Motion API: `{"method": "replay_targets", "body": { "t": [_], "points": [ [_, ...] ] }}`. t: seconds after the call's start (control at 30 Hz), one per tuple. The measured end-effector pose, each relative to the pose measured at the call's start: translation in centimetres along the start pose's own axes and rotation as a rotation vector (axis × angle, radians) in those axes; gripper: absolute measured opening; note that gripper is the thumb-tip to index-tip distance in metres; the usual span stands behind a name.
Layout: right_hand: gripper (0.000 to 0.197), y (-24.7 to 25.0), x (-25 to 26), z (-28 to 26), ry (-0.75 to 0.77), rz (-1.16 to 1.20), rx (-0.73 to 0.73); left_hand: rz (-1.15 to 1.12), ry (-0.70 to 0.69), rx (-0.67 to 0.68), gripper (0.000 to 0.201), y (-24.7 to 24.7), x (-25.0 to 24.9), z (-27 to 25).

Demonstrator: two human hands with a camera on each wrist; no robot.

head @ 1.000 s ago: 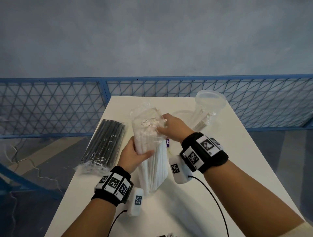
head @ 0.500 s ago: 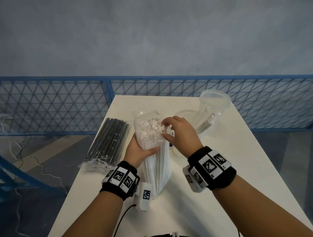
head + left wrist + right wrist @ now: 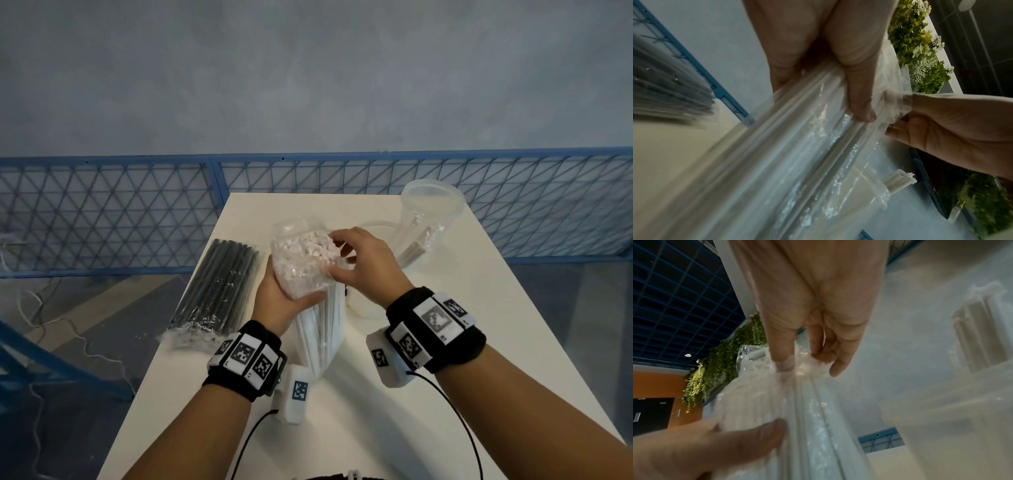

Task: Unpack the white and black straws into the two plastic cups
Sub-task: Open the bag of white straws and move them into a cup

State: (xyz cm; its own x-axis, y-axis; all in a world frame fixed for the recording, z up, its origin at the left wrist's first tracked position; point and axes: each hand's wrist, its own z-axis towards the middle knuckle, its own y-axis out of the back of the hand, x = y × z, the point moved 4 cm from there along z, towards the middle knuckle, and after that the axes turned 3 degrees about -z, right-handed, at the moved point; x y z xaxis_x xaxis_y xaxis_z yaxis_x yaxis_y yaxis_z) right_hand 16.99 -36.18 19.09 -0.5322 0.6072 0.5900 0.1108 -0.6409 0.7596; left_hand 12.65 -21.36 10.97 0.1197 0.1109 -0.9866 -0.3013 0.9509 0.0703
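Note:
A clear bag of white straws (image 3: 308, 274) stands upright on the white table (image 3: 479, 325), its open top showing the straw ends. My left hand (image 3: 284, 301) grips the bag (image 3: 807, 146) round its upper part, thumb across the front. My right hand (image 3: 363, 263) pinches the plastic at the bag's top right edge (image 3: 797, 368). A sealed pack of black straws (image 3: 219, 287) lies flat at the table's left side. One clear plastic cup (image 3: 428, 226) at the back right holds a few white straws. A second cup (image 3: 368, 308) sits behind my right hand, mostly hidden.
A blue mesh fence (image 3: 102, 212) runs behind the table, with a grey wall above. The black straw pack overhangs the table's left edge. Cables (image 3: 459, 428) trail from both wrist cameras over the near tabletop.
The bag of white straws has come lower and slightly toward me. My right hand has shifted from the bag's mouth to pinching the plastic at its top right edge.

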Motion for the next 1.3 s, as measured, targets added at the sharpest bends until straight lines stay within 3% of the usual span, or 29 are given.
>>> {"method": "replay_targets", "body": {
  "t": [0.2,0.37,0.47,0.57,0.73,0.9,1.17,1.3],
  "points": [
    [0.037,-1.4,-1.2,0.0,-0.076,-0.157,0.058,0.138,0.034,0.036,0.094,-0.6,0.8,0.6],
    [0.036,-2.1,-1.1,0.1,-0.054,-0.06,0.181,0.175,0.039,0.08,0.098,-0.9,1.1,1.2],
    [0.028,-2.3,-1.4,0.0,-0.104,-0.011,0.151,0.177,0.041,0.084,0.1,-0.8,1.3,1.2],
    [0.049,-2.7,-1.6,-0.1,-0.112,0.046,0.114,0.187,0.048,0.073,0.102,-0.8,1.3,1.3],
    [0.059,-3.8,-1.6,0.2,-0.115,0.077,0.141,0.235,0.054,0.061,0.103,-0.9,1.2,1.6],
    [0.05,-4.2,-2.4,-0.1,-0.171,0.311,-0.029,0.159,0.107,0.052,0.104,-0.2,1.7,1.7],
    [0.014,-0.7,-0.4,1.6,-0.053,0.569,-0.177,0.099,0.172,0.051,0.106,-0.4,1.8,1.4],
    [0.023,1.2,0.2,2.0,-0.024,0.842,-0.162,0.121,0.18,0.048,0.108,-0.6,1.8,1.7]
  ]
}}
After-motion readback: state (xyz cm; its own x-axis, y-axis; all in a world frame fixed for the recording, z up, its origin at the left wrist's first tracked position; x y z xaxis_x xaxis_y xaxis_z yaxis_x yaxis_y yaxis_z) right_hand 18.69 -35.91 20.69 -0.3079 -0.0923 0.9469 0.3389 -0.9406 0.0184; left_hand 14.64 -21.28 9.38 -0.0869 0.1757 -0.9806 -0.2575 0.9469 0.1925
